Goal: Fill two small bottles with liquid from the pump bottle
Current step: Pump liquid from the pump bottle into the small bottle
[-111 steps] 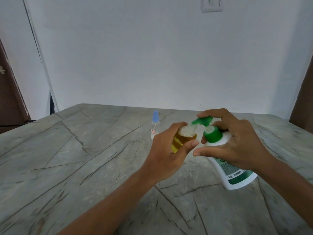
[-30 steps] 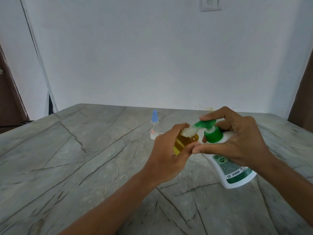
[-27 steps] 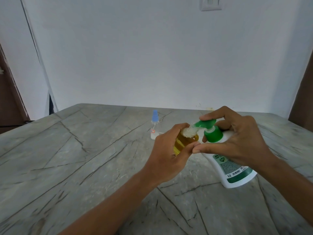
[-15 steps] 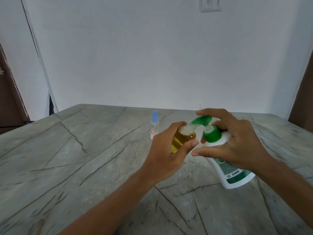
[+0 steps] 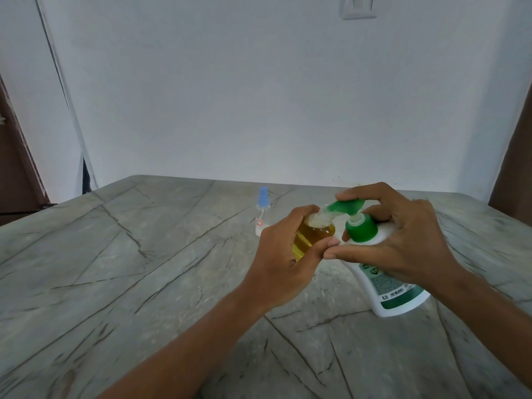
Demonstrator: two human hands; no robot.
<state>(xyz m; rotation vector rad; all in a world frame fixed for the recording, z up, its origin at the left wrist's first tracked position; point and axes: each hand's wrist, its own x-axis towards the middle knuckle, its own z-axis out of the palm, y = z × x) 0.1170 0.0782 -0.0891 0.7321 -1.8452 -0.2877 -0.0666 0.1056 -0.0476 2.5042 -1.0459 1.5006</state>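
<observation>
The left hand (image 5: 283, 259) clamped its fingers on the amber small bottle (image 5: 312, 236) under the spout; the right hand (image 5: 403, 240) gripped the pump bottle (image 5: 387, 283), near the table's (image 5: 115, 269) right edge.

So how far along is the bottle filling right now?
Nothing looks finished. In hand: the left hand holds a small bottle, mostly full of yellow liquid, under the green spout of the pump bottle gripped by the right hand. Left: the blue-capped bottle stands capped behind on the table.
</observation>
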